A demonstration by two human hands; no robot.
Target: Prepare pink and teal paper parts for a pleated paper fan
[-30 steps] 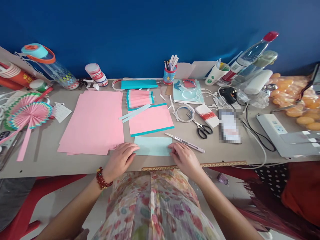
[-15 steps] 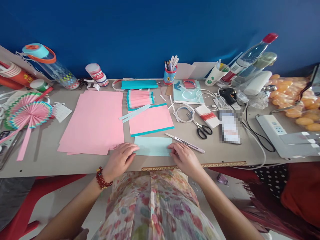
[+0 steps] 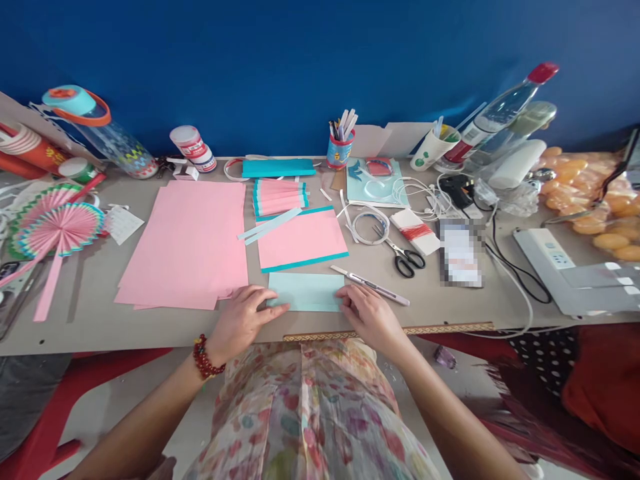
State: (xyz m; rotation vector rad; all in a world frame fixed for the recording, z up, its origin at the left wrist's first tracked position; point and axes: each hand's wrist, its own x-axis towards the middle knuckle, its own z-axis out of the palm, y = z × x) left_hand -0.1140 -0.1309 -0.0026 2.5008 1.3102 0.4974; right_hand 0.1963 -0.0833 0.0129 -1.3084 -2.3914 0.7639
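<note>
A light blue sheet of paper (image 3: 306, 292) lies at the table's front edge between my two hands. My left hand (image 3: 245, 319) rests at its left edge, the thumb stretched out over the paper and apart from the fingers. At the right edge, my right hand (image 3: 366, 312) has its fingers curled and pinches the paper's side. Just behind the sheet is a pink paper with blue borders (image 3: 303, 239), partly covered by light blue strips (image 3: 270, 225). A capped-looking slim cutter (image 3: 377, 288) lies by my right fingers.
Large pink sheets (image 3: 187, 247) lie left of my hands. Black-handled scissors (image 3: 409, 261), a card wound with red thread (image 3: 416, 232) and a phone (image 3: 460, 253) are to the right. A patterned strip ruler (image 3: 445, 329) runs along the front edge. Pleated fans (image 3: 63, 230) lie far left.
My left thumb has moved away from the fingers and now stretches rightward over the light blue paper. My right hand and the paper stay in place.
</note>
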